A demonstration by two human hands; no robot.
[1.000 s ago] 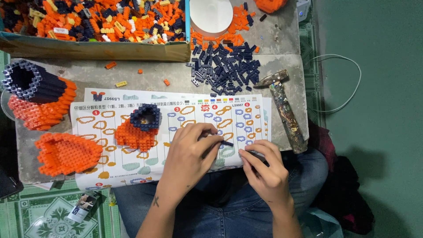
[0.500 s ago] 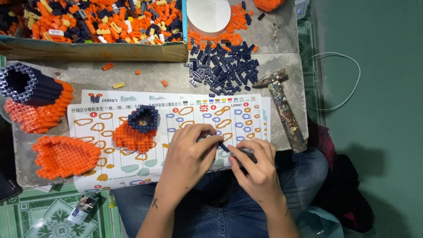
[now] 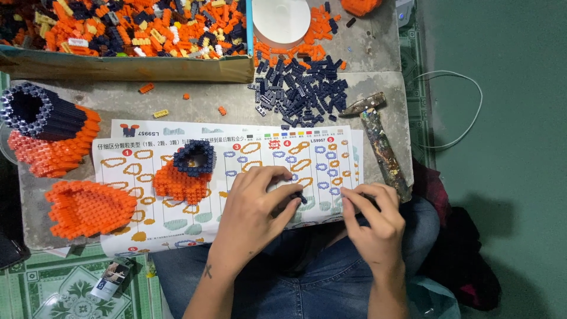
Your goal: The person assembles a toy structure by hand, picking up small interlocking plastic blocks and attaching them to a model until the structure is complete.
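My left hand (image 3: 255, 208) rests on the printed instruction sheet (image 3: 136, 162) and pinches a small dark blue brick piece (image 3: 299, 198) between thumb and fingers. My right hand (image 3: 373, 220) is curled beside it at the sheet's right edge, fingertips closed on something small and dark that I cannot make out. A small orange and dark blue brick model (image 3: 184, 172) stands on the sheet to the left of my hands. A pile of loose dark blue bricks (image 3: 301, 91) lies beyond the sheet.
A cardboard tray (image 3: 118, 66) of mixed orange, blue and yellow bricks sits at the back. Two larger orange brick builds (image 3: 52, 139) (image 3: 87, 207) lie at the left. A hammer (image 3: 379, 140) lies at the right, a white round lid (image 3: 281, 20) behind.
My right hand has drawn a little apart to the right from my left hand. The left hand keeps the dark piece over the sheet.
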